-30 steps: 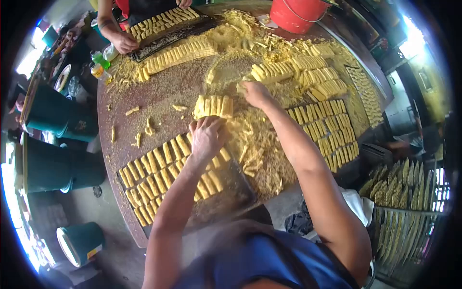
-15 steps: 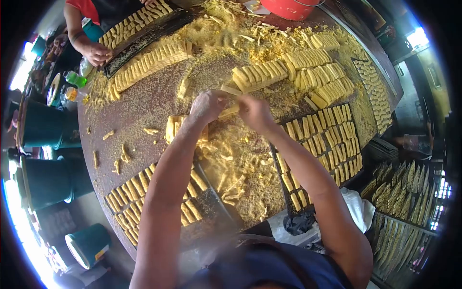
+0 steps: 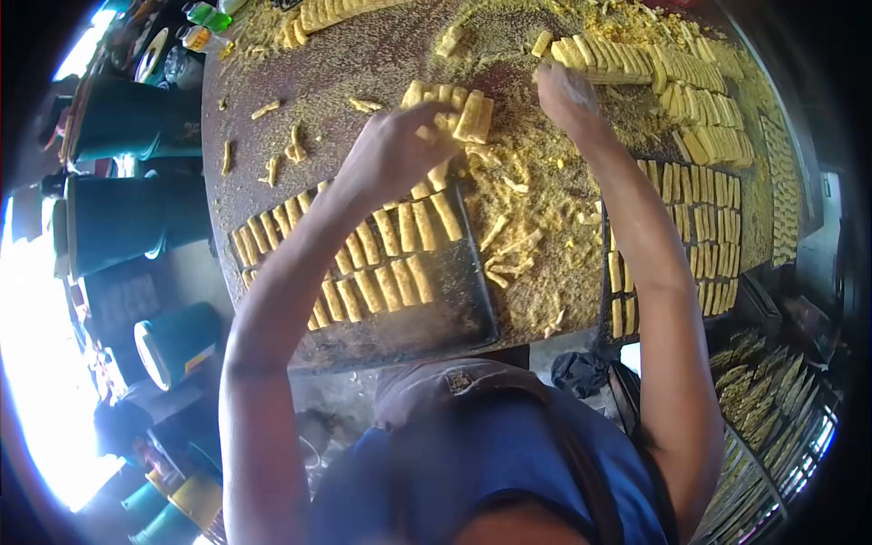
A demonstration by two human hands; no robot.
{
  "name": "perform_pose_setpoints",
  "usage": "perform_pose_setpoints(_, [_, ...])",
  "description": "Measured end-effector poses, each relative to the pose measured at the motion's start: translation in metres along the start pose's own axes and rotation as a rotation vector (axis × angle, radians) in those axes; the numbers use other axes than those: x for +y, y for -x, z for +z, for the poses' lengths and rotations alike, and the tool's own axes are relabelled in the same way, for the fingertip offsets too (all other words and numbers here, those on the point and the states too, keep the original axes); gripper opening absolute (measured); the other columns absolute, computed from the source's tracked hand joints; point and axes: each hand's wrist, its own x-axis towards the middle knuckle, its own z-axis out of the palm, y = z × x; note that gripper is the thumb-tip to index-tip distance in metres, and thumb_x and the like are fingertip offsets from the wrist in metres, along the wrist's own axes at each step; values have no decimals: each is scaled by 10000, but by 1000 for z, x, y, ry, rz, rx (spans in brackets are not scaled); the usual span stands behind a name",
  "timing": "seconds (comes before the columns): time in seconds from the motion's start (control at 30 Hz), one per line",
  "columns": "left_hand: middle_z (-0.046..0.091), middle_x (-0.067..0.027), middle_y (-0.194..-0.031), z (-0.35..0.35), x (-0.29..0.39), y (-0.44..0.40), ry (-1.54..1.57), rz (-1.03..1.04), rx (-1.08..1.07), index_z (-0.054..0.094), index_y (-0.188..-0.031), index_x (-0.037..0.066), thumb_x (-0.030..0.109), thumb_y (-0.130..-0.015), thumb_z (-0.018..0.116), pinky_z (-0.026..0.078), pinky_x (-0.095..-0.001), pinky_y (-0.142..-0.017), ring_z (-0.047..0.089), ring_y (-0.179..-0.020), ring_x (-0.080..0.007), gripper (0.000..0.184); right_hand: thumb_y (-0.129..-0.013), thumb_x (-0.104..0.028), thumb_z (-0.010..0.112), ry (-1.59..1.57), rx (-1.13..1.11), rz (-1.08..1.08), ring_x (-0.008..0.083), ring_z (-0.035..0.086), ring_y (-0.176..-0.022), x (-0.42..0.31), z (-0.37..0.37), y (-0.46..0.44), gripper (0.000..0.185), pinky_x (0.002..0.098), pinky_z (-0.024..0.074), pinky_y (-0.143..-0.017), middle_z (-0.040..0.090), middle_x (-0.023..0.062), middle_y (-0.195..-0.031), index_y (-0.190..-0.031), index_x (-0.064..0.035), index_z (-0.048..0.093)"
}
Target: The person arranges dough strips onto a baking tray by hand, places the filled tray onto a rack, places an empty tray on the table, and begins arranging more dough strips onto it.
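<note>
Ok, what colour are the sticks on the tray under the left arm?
Pale golden yellow; the sticks show best in the head view.

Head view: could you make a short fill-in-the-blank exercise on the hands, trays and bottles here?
1. Of the left hand and the right hand, the ____ hand is nearer the green bottle.
2. Together, the arms pass over ____ dark trays of yellow sticks.
3. The person's top is coloured ____.

Missing words: left; two; blue.
</note>
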Motion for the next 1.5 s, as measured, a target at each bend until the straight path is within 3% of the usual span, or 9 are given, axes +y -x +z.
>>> perform_pose_setpoints(0.17, [730, -138, -979, 25, -36, 136, 117, -93, -9, 645, -1164, 45, 163, -957, 604, 624, -338, -727, 735, -817, -208, 242, -944, -235, 584, -497, -108, 332, 139, 573, -539, -43, -36, 110, 291, 271, 463, -451, 670, 71, -792, -1143, -23, 587])
perform_pose_setpoints(0.23, [717, -129, -1071, 39, -30, 153, 299, -249, -101, 650, -1168, 66, 256, -953, 629, 590, -374, -874, 716, -943, -234, 288, -932, -240, 602, -1079, 34, 424, 105, 631, -597, -78, -21, 158, 236, 292, 552, -608, 686, 38, -808, -1097, -71, 622])
perform_pose_setpoints(0.3, [714, -125, -1090, 45, -8, 153, 417, -332, -133, 678, -1127, 77, 271, -901, 694, 566, -398, -883, 709, -955, -232, 299, -935, -270, 640, -1169, -255, 295, 111, 671, -748, -124, -49, 205, 214, 297, 569, -709, 688, 41, -872, -1052, -90, 652])
perform_pose_setpoints(0.6, [672, -71, -1063, 97, -42, 179, -97, 275, 254, 719, -1064, 171, 336, -738, 786, 425, -442, -914, 604, -1042, -272, 372, -812, -272, 760, -684, 217, 301, 323, 691, -833, -196, 12, 254, 242, 391, 525, -746, 700, 176, -851, -950, -78, 713])
perform_pose_setpoints(0.87, [691, -65, -1052, 87, -30, 186, -159, 165, 337, 716, -1017, 145, 367, -753, 780, 427, -429, -921, 617, -1011, -244, 351, -790, -331, 776, -784, 232, 380, 296, 701, -795, -182, 10, 255, 343, 388, 538, -727, 708, 168, -837, -988, -61, 704])
perform_pose_setpoints(1.0, [725, -77, -892, 13, -85, 230, -147, 81, 643, 728, -938, 86, 173, -769, 799, 541, -347, -700, 680, -775, -227, 203, -802, -88, 750, -1237, 44, 231, 172, 683, -826, -188, 14, 266, 446, 311, 548, -688, 689, 102, -911, -1221, -72, 599])
perform_pose_setpoints(1.2, [704, -120, -983, -54, -196, 358, -51, -450, 600, 722, -1078, 102, 177, -826, 715, 535, -373, -781, 683, -856, -272, 264, -744, -96, 797, -1184, -317, -94, 217, 694, -794, -349, -20, 283, 384, 338, 555, -709, 709, 132, -906, -1067, -16, 606])
perform_pose_setpoints(1.33, [665, -114, -1014, -48, -214, 394, 266, -375, 388, 709, -1126, 87, 188, -792, 773, 540, -337, -762, 688, -876, -227, 355, -700, -138, 834, -1214, -292, -246, 260, 708, -810, -473, -5, 301, 388, 361, 552, -718, 716, 166, -886, -997, 6, 628])
perform_pose_setpoints(1.5, [644, -139, -1078, -44, -214, 402, 61, -230, 440, 689, -1127, 82, 185, -765, 757, 529, -396, -849, 644, -981, -330, 383, -670, -174, 857, -969, -108, -199, 321, 706, -792, -528, -5, 310, 387, 385, 543, -709, 711, 159, -822, -945, -2, 646])
